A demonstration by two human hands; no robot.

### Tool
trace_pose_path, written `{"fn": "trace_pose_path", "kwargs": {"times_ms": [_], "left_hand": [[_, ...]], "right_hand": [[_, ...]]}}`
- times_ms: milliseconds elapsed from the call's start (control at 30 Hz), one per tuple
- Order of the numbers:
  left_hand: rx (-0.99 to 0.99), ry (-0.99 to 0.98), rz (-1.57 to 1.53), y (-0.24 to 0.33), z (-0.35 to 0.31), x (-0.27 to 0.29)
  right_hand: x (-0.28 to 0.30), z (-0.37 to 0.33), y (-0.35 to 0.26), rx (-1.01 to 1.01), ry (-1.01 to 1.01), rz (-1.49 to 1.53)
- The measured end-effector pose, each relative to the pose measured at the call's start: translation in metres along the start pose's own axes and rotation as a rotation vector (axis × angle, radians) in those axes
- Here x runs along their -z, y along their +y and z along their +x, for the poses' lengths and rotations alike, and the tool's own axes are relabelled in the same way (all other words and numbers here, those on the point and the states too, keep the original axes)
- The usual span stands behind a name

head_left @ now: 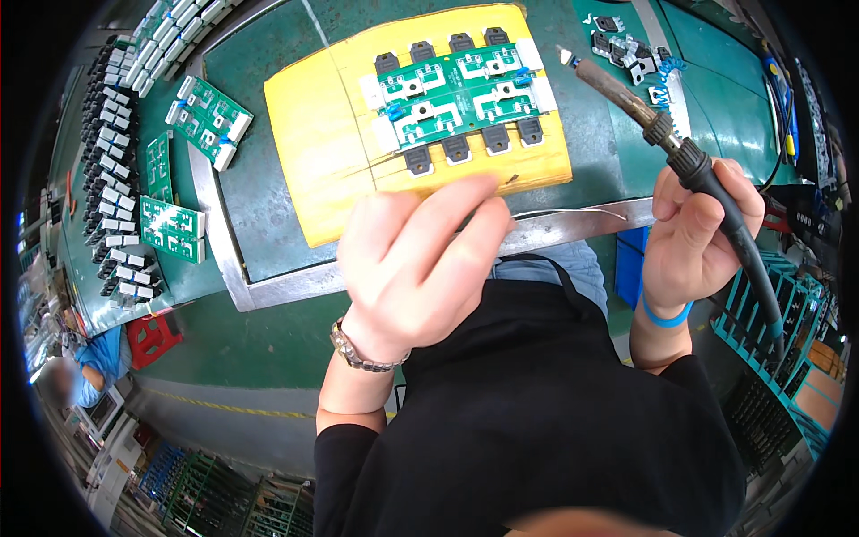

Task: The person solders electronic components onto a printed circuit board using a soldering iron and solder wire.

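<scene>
My right hand (687,242) is wrapped round the black handle of a soldering iron (687,163). Its tip points up and left, raised to the right of a yellow pad (313,134). On that pad lies a green circuit board (463,89) with white blocks at its ends and black three-legged components (455,148) along its two long sides. My left hand (416,259), fingers curled together, is over the pad's near edge, just below the board. A thin solder wire (573,211) runs rightward from its fingertips; the grip itself is partly hidden.
A metal-edged frame (295,288) borders the work surface. Left of it lie green boards (210,121) and a long row of assembled parts (112,179). Loose black components (617,49) sit at the back right. A red stool (152,338) and another person (94,371) are at far left.
</scene>
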State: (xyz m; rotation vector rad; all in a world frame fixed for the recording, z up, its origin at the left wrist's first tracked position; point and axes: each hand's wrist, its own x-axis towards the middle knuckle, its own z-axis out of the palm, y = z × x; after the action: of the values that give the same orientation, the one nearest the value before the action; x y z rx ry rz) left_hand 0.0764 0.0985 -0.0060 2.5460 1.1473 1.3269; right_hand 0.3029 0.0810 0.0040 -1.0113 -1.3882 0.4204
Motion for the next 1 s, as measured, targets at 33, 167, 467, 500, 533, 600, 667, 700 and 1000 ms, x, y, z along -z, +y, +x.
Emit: {"fn": "trace_pose_path", "kwargs": {"times_ms": [33, 167, 467, 500, 533, 600, 667, 700, 1000], "left_hand": [[-0.004, 0.055, -0.016, 0.000, -0.001, 0.003], [0.085, 0.039, 0.018, 0.000, 0.006, 0.028], [0.198, -0.066, -0.093, -0.059, 0.047, 0.034], [0.195, -0.126, -0.142, -0.065, 0.052, 0.032], [0.188, -0.186, -0.194, -0.071, 0.058, 0.028], [0.222, -0.264, -0.188, -0.075, 0.060, 0.024], [0.328, -0.303, -0.235, -0.073, 0.056, 0.021], [0.325, -0.308, -0.233, -0.072, 0.055, 0.023], [0.348, -0.244, -0.249, -0.075, 0.057, 0.017]], "right_hand": [[0.002, 0.000, 0.000, 0.010, -0.011, 0.009], [0.005, 0.000, -0.001, 0.038, -0.025, -0.052], [-0.006, -0.003, 0.002, -0.024, 0.063, -0.085], [-0.008, -0.003, 0.005, -0.016, 0.064, -0.067], [-0.009, -0.002, 0.008, -0.005, 0.069, -0.053], [-0.011, -0.002, 0.011, 0.002, 0.066, -0.046], [-0.011, -0.005, 0.016, 0.007, 0.088, -0.045], [-0.012, -0.005, 0.018, 0.006, 0.093, -0.042], [-0.011, -0.004, 0.022, 0.000, 0.082, -0.037]]}}
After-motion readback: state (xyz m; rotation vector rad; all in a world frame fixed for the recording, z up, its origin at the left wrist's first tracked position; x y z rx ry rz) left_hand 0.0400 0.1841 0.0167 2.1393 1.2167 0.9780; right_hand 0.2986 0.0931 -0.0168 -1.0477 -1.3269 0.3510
